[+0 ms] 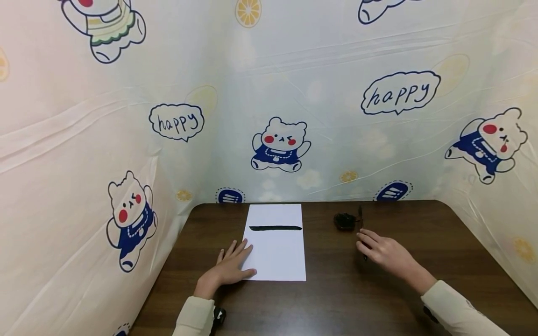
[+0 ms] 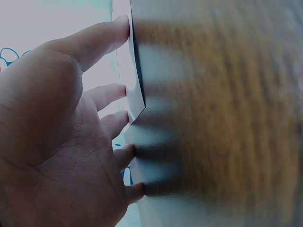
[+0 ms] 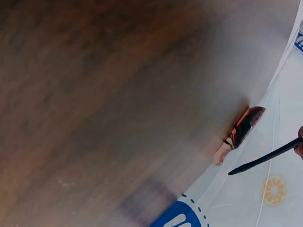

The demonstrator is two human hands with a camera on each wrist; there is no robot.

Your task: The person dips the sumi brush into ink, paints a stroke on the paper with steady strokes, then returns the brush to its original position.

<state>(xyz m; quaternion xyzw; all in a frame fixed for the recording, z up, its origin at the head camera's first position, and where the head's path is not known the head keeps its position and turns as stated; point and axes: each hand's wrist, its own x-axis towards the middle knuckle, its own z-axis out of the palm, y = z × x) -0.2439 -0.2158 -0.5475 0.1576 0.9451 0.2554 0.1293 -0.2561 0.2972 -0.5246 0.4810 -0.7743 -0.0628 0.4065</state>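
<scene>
A white sheet of paper (image 1: 275, 254) lies on the table, with one thick black stroke (image 1: 275, 228) across its upper part. My left hand (image 1: 231, 266) rests on the sheet's left edge, fingers spread; in the left wrist view the thumb and some fingertips (image 2: 122, 28) touch the paper, the others the wood. On the right, my right hand (image 1: 384, 252) pinches a slim dark ink brush (image 1: 360, 218). Its pointed end shows in the right wrist view, with only a bit of fingers (image 3: 299, 150) at the edge. Beside the brush sits a small dish of dark ink (image 1: 344, 221).
The brown wooden table (image 1: 319, 303) has rounded far corners. A pale printed curtain (image 1: 328, 140) with bears and lettering hangs close behind the table and along both sides.
</scene>
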